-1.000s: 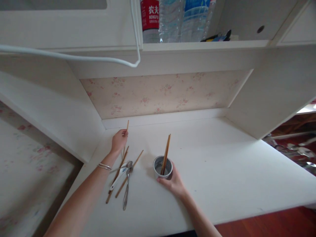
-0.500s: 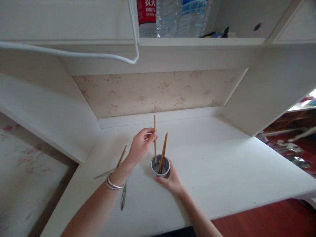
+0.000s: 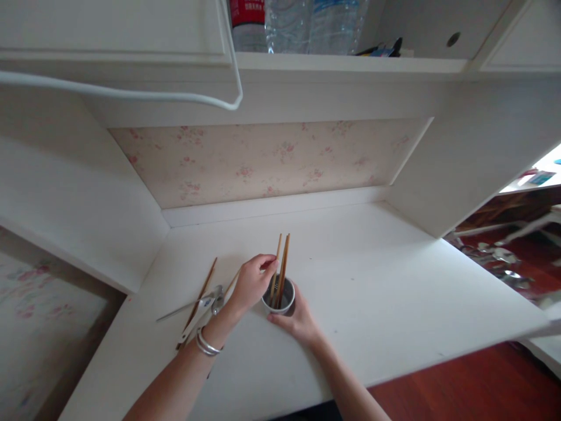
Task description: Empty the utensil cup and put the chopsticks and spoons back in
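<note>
In the head view, the person's left hand point(image 3: 253, 282) comes in from the lower left of the frame and grasps a light wooden chopstick point(image 3: 279, 243) between thumb and fingers. The chopstick is nearly upright, its lower end inside a grey metal cup point(image 3: 288, 294) just below the centre of the frame. More chopsticks point(image 3: 286, 251) lean in the cup, to the right of the held one. The right hand point(image 3: 300, 321), coming from the bottom of the frame, is wrapped around the cup's near right side, thumb at the front.

Left of the cup, partly hidden by the left forearm, a small pile lies on the white countertop point(image 3: 377, 292): a dark chopstick point(image 3: 207, 282), a lighter chopstick point(image 3: 231, 283), a white handle point(image 3: 196, 320), a metal spoon point(image 3: 217, 303) and a thin metal handle point(image 3: 175, 310). Two silvery bangles point(image 3: 205, 345) circle the left wrist.

Clear plastic bottles point(image 3: 287, 29) stand on a shelf at the top of the frame. A white cable point(image 3: 131, 93) crosses the upper left, above a floral panel point(image 3: 263, 166).
</note>
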Demonstrator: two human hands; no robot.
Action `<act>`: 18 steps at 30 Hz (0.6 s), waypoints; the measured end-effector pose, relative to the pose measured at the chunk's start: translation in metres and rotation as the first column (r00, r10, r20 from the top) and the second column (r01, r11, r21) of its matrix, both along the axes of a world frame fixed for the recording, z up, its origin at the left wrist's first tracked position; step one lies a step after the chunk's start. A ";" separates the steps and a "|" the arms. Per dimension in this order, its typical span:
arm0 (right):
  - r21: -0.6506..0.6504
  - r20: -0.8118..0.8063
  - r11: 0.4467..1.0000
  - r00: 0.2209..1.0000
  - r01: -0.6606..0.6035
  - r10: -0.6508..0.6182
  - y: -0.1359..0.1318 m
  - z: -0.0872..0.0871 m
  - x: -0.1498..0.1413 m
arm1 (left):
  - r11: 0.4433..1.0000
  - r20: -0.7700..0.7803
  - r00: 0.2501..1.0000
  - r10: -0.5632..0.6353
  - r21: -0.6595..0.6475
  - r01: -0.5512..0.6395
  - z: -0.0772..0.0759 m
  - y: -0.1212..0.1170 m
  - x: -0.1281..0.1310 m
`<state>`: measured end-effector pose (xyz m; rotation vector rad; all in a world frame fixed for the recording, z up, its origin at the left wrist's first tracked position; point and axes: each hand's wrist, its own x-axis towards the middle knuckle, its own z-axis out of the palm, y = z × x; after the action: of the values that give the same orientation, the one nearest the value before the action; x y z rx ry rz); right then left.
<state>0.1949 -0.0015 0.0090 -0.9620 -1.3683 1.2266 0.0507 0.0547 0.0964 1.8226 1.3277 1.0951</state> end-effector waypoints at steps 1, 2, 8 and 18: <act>0.002 0.003 1.000 1.000 -0.002 0.002 0.000 0.000 0.000 | 1.000 -0.007 1.000 0.003 -0.001 -0.003 0.000 0.001 0.000; 0.004 0.005 1.000 1.000 -0.003 0.003 0.000 0.000 0.000 | 1.000 -0.015 1.000 0.002 -0.003 -0.002 -0.001 0.002 0.001; 0.015 0.011 1.000 1.000 0.013 -0.013 0.000 0.001 -0.002 | 1.000 0.005 1.000 -0.002 -0.025 0.003 -0.006 0.004 0.005; 0.028 -0.024 1.000 1.000 -0.006 0.007 -0.001 -0.002 -0.004 | 0.997 0.053 0.998 -0.033 -0.065 0.037 -0.010 -0.003 0.001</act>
<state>0.1909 -0.0026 0.0065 -0.9206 -1.3671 1.2175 0.0517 0.0517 0.0866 1.7512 1.2819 1.0609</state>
